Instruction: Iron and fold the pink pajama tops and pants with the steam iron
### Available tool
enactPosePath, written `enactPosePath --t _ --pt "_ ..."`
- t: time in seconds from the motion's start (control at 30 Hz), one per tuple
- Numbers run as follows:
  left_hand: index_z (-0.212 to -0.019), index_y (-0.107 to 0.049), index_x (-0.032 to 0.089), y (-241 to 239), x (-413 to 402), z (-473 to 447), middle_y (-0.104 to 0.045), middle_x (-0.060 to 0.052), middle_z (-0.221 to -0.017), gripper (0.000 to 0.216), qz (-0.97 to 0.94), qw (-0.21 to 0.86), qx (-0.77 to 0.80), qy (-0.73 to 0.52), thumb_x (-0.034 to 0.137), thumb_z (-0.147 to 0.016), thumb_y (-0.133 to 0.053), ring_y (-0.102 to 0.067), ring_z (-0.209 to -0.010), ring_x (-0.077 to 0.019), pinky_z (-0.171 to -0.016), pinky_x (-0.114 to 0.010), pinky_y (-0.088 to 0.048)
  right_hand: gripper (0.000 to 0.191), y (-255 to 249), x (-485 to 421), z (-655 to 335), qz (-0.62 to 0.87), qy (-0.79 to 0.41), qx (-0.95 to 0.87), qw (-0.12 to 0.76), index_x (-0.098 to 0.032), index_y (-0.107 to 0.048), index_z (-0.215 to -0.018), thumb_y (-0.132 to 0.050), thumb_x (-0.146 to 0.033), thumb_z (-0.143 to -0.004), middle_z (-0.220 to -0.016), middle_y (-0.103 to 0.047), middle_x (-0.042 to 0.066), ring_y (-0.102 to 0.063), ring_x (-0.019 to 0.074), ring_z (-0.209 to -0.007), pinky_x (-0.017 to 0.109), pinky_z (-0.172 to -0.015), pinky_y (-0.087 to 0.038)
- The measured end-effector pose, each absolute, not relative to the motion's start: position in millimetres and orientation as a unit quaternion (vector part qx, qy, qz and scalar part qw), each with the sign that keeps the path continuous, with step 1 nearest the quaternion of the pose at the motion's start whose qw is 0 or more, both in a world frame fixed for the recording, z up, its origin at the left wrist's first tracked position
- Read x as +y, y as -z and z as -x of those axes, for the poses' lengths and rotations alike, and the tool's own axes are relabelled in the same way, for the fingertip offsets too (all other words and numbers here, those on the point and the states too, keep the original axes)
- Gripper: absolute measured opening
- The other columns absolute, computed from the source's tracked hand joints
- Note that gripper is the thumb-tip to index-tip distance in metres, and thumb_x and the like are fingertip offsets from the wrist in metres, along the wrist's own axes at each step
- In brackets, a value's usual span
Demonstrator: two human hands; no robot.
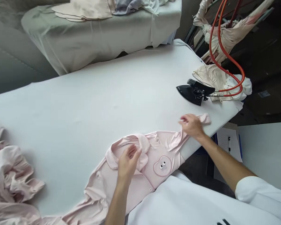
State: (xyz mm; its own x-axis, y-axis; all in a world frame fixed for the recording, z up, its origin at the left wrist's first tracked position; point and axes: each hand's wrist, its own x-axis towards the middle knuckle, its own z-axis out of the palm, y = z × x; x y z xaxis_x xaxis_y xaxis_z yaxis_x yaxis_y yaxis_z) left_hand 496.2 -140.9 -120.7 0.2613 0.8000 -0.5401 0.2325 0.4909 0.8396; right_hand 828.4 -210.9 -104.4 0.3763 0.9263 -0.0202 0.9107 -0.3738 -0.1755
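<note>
1. Pink garment (140, 179) lies at six o'clock on the white worktop (96, 103).
2. Left hand (128, 161) — over the collar (144, 143), thumb and fingers parted, nothing held.
3. Right hand (192, 125) — three o'clock, over a sleeve (204, 118); grip cannot be determined.
4. Black iron (189, 93) sits towards two o'clock; crumpled pink cloth (11, 172), eight o'clock.

Shirt (134, 184) on the table (84, 109), left hand (128, 159) over the collar (144, 143), right hand (191, 126) at a sleeve (204, 118).
Iron (189, 93) sits just beyond the right hand, cloths (209, 75) off the iron's right end. Heap (11, 172) of clothes is well left of the left hand. Second table (103, 37) is out past both, more clothes (89, 9) on top.
</note>
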Motion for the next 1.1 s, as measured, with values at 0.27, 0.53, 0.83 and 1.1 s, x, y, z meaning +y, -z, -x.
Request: enactPosePath --t 0.27,0.53,0.83,1.1 --pt "-0.101 -0.072 0.016 116.8 -94.1 -537.5 -0.071 -0.013 -0.112 0.046 -0.32 0.8 0.474 -0.182 0.042 -0.065 -0.081 -0.063 -0.11 -0.0277 -0.098 -0.037 -0.047 0.016 153.4 -161.6 -766.7 0.636 -0.127 -0.741 0.176 -0.016 -0.06 -0.072 -0.059 -0.019 -0.088 -0.075 -0.059 0.005 -0.047 0.0182 -0.078 0.033 -0.076 -0.029" --pt "-0.114 -0.07 0.018 115.1 -87.9 -527.8 -0.064 -0.013 -0.128 0.049 -0.284 0.807 0.49 -0.168 0.041 -0.071 -0.078 -0.056 -0.123 -0.0298 -0.109 -0.042 -0.041 0.018 133.3 -154.3 -781.7 0.663 -0.11 -0.711 0.207 -0.016 -0.054 -0.077 -0.047 -0.016 -0.094 -0.076 -0.055 0.005 -0.044 0.018 -0.075 0.033 -0.072 -0.03" --pt "-0.117 -0.067 0.019 125.8 -83.8 -524.2 -0.061 -0.012 -0.135 0.054 -0.266 0.811 0.493 -0.17 0.04 -0.069 -0.08 -0.052 -0.128 -0.0299 -0.105 -0.037 -0.045 0.028 144.8 -168.5 -758.7 0.656 -0.112 -0.721 0.193 -0.018 -0.049 -0.073 -0.043 -0.025 -0.099 -0.07 -0.052 0.004 -0.042 0.017 -0.07 0.034 -0.071 -0.029" --pt "-0.12 -0.066 0.021 117.5 -87.8 -523.8 -0.055 -0.011 -0.141 0.049 -0.28 0.806 0.502 -0.14 0.04 -0.076 -0.076 -0.046 -0.136 -0.0278 -0.11 -0.037 -0.04 0.016 116.4 -157.7 -765.2 0.689 -0.187 -0.67 0.203 -0.017 -0.058 -0.078 -0.051 -0.018 -0.092 -0.078 -0.061 0.007 -0.053 0.0175 -0.075 0.032 -0.071 -0.04"
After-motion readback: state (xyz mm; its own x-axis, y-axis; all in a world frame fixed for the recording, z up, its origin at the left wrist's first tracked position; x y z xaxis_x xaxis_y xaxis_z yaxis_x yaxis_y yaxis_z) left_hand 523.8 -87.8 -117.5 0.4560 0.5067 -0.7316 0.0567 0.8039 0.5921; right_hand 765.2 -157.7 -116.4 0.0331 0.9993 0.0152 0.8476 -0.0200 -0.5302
